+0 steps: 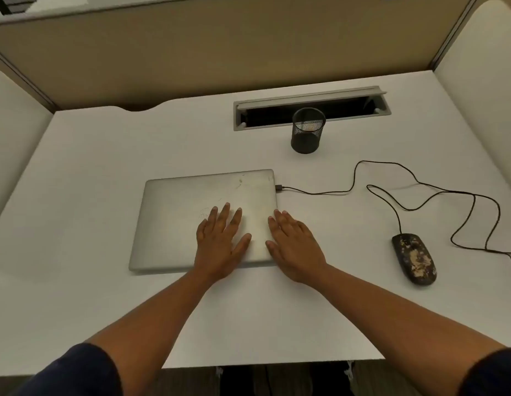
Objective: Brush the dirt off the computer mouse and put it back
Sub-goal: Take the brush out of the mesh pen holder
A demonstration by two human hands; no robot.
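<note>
Both hands flat, palms down, fingers straight and slightly spread, gripping nothing. Left hand rests on the lid of the closed laptop, near its front-right part. Right hand straddles the laptop's right edge: fingertips and thumb on the lid, palm over the desk just beside it. Mouse sits on the desk well to the right of the laptop and of the right hand, w/ bare desk between; dark body, tan-ish dirt blotched over its top. Its cable runs from the mouse's far end, loops loosely across the right side of the desk and plugs into the laptop's right edge near the back corner; one loop trails off toward the desk's right edge. Mesh pen cup stands upright behind the laptop, just in front of the cable slot set into the desk, lid of slot tilted open. Partition walls close off the back, left and right sides. Wide bare stretch of desk left of the laptop and in front of it, under the forearms, up to the near edge. Dark sleeves at both lower corners.
</note>
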